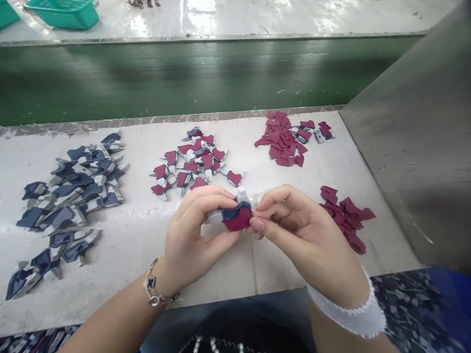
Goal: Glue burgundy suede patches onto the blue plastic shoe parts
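Between thumb and fingers, my left hand point(195, 235) grips a small grey and dark blue plastic part point(231, 212) above the table. A maroon plastic piece point(238, 219) lies against the lower face of that part. My right hand point(294, 230) pinches the right edge of the maroon piece with thumb and fingertips. Just beyond my hands lies a cluster of grey-blue parts with maroon faces point(191, 166). Nearest to my right hand is a small heap of loose maroon pieces point(346, 213).
A large spread of grey-blue parts point(81, 181) covers the left side. Another maroon heap point(281, 139) lies at the back right, beside a few maroon-faced parts point(324, 132). A metal panel point(419, 137) slopes along the right. Beyond a green strip point(184, 76), a green basket point(64, 13) stands top left.
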Motion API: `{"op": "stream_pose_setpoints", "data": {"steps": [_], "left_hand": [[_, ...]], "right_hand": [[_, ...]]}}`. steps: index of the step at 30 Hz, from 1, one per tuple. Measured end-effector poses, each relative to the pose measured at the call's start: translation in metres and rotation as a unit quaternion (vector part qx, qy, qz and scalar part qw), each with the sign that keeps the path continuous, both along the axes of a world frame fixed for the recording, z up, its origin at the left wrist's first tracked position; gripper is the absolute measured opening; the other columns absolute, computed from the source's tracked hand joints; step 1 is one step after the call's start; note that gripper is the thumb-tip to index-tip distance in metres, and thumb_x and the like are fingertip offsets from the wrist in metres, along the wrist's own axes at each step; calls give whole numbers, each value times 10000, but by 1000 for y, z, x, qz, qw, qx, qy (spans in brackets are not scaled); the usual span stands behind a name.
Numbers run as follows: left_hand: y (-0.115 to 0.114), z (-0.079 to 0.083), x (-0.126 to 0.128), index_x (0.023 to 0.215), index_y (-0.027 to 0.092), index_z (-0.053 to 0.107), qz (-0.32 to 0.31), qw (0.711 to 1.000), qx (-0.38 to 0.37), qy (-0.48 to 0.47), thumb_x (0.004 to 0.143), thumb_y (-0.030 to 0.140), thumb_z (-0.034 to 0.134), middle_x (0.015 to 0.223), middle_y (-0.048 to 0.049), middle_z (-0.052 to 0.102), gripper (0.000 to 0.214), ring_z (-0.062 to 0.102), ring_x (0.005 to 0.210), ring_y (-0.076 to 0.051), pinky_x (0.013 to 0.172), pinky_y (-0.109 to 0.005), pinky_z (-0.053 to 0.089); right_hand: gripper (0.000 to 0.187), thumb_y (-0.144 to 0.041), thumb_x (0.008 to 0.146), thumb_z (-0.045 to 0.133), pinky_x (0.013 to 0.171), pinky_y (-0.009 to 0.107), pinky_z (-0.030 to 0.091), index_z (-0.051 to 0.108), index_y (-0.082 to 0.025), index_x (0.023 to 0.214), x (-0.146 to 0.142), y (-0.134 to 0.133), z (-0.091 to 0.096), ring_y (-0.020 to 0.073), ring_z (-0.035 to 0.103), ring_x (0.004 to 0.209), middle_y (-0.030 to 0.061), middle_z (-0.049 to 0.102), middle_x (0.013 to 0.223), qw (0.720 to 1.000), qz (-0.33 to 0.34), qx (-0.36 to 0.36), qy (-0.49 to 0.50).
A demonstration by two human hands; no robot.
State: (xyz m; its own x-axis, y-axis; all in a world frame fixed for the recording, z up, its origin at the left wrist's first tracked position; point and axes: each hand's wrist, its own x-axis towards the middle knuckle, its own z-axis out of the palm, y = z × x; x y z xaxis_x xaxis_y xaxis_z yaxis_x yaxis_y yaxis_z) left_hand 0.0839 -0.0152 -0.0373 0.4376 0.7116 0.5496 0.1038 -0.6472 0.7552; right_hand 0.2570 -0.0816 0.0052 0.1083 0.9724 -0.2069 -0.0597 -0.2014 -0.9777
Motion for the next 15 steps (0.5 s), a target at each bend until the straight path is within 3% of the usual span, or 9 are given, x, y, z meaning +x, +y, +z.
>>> {"op": "stream_pose_setpoints", "data": {"steps": [9,15], "left_hand": [[0,1,-3,1097,219,614,-9,1000,4,7,760,26,762,1044,-42,658,416,633,1013,-182,849,-322,595],[2,1,-5,1067,247,620,-10,999,31,13,758,207,839,1021,-34,660,381,665,935,-180,822,-330,613]], "right_hand": [[139,-189,881,725,686,189,517,595,-231,908,6,2,4,100,665,745,-39,679,795,1000,-4,8,-7],[163,-193,878,727,681,217,492,577,-239,921,7,2,9,109,643,741,-53,679,768,1000,18,-20,-9]]}}
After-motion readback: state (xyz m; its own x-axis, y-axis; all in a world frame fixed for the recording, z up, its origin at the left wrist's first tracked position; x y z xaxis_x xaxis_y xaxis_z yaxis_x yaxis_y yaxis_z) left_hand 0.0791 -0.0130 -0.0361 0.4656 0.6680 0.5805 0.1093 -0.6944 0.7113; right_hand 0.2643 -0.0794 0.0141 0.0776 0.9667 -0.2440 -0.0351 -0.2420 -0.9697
